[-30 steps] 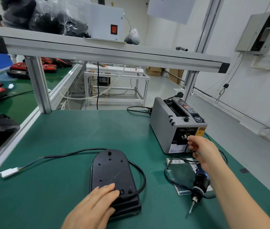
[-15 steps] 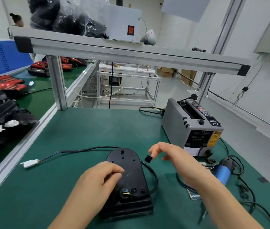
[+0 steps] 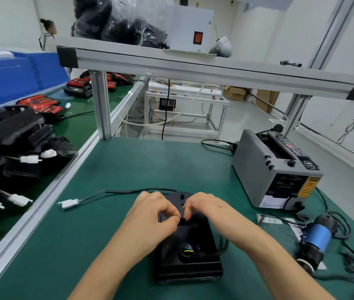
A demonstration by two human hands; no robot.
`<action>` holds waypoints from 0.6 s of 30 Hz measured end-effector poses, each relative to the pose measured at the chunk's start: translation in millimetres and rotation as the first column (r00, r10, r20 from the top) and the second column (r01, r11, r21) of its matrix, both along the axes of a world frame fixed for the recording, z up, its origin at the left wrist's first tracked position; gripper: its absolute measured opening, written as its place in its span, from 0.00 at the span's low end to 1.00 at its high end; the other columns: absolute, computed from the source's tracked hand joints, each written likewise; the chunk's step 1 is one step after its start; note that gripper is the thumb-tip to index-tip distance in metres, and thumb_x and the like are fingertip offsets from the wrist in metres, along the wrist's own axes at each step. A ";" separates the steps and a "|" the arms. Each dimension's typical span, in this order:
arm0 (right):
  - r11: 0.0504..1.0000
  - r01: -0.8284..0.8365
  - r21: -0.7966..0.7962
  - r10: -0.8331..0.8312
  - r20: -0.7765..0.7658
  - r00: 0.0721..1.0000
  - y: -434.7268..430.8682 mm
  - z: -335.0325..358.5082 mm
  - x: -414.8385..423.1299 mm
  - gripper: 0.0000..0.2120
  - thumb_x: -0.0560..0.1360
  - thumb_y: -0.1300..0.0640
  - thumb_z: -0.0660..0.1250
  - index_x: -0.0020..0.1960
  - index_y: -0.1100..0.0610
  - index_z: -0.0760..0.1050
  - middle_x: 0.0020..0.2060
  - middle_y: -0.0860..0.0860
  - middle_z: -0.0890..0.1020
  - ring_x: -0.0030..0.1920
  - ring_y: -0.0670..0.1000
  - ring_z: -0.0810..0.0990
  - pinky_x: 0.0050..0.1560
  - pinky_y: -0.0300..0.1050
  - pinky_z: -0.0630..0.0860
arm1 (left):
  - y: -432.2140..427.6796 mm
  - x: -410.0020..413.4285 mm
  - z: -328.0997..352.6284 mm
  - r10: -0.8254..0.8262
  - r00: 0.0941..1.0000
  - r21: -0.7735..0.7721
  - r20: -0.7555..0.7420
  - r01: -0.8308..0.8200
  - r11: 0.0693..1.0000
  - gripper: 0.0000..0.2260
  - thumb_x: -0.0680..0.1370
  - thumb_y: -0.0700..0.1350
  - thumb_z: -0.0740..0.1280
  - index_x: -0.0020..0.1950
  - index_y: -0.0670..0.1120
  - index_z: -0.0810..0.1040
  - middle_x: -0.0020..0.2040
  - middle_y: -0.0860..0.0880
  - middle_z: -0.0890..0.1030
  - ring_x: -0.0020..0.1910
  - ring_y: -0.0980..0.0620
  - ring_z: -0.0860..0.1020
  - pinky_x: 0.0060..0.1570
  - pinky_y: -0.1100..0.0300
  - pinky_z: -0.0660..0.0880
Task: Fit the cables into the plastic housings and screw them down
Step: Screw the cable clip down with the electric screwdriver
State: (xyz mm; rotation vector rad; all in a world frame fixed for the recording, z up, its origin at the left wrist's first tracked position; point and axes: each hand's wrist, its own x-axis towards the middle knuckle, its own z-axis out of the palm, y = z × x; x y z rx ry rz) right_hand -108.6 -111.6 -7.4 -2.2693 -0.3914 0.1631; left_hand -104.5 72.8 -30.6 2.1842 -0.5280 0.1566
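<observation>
Broadly, a green desk (image 3: 111, 252) carries a grey tape dispenser (image 3: 256, 169) at the right and a black plastic housing (image 3: 190, 256) at centre near the front edge. Its black cable (image 3: 132, 191) runs left to a white connector (image 3: 70, 203). Over the housing, the left hand (image 3: 152, 215) and right hand (image 3: 206, 210) meet, fingertips pinched together on a small black piece (image 3: 182, 221).

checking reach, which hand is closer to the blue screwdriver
Right. The right hand is over the housing, on the side toward the screwdriver; the left hand is farther left.
</observation>
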 end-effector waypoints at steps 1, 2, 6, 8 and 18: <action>1.000 -0.005 -0.010 0.005 0.000 1.000 0.8 1.2 -0.5 0.20 0.82 0.55 0.51 0.39 0.51 0.78 0.47 0.45 0.78 0.54 0.39 0.71 0.58 0.31 0.63 | 0.5 0.1 -0.5 -0.005 1.000 0.006 -0.008 0.005 1.000 0.13 0.71 0.43 0.70 0.32 0.59 0.76 0.39 0.55 0.76 0.49 0.61 0.68 0.47 0.71 0.64; 1.000 -0.011 -0.021 0.011 0.001 1.000 1.4 1.6 -0.6 0.20 0.82 0.56 0.52 0.39 0.52 0.79 0.47 0.45 0.78 0.53 0.39 0.71 0.57 0.30 0.63 | 1.2 0.2 -1.6 -0.009 1.000 0.013 -0.015 0.009 1.000 0.12 0.71 0.43 0.70 0.32 0.58 0.76 0.38 0.56 0.76 0.49 0.61 0.68 0.47 0.71 0.64; 0.998 0.060 0.023 -0.060 -0.003 0.998 4.2 -0.5 1.3 0.15 0.79 0.55 0.59 0.38 0.47 0.78 0.46 0.43 0.79 0.53 0.38 0.72 0.54 0.30 0.64 | 3.0 2.3 -6.1 0.003 0.999 -0.032 -0.049 -0.005 0.999 0.12 0.70 0.42 0.70 0.31 0.57 0.76 0.38 0.56 0.77 0.49 0.62 0.69 0.44 0.73 0.63; 0.992 0.113 0.058 -0.114 0.014 0.993 3.7 -2.4 1.8 0.10 0.77 0.55 0.64 0.38 0.44 0.77 0.46 0.42 0.79 0.53 0.37 0.71 0.50 0.29 0.64 | 4.5 4.2 -8.2 0.014 0.997 -0.057 -0.082 -0.019 0.998 0.11 0.70 0.42 0.70 0.31 0.56 0.77 0.39 0.56 0.78 0.48 0.63 0.69 0.42 0.73 0.63; 0.997 0.057 -0.057 -0.050 0.119 0.992 15.8 -10.4 5.0 0.13 0.69 0.55 0.73 0.32 0.39 0.75 0.44 0.41 0.79 0.58 0.39 0.68 0.63 0.41 0.63 | 11.6 9.9 -12.6 -0.025 0.987 -0.008 -0.158 0.024 1.000 0.11 0.71 0.45 0.69 0.37 0.63 0.78 0.43 0.65 0.76 0.48 0.65 0.69 0.40 0.73 0.62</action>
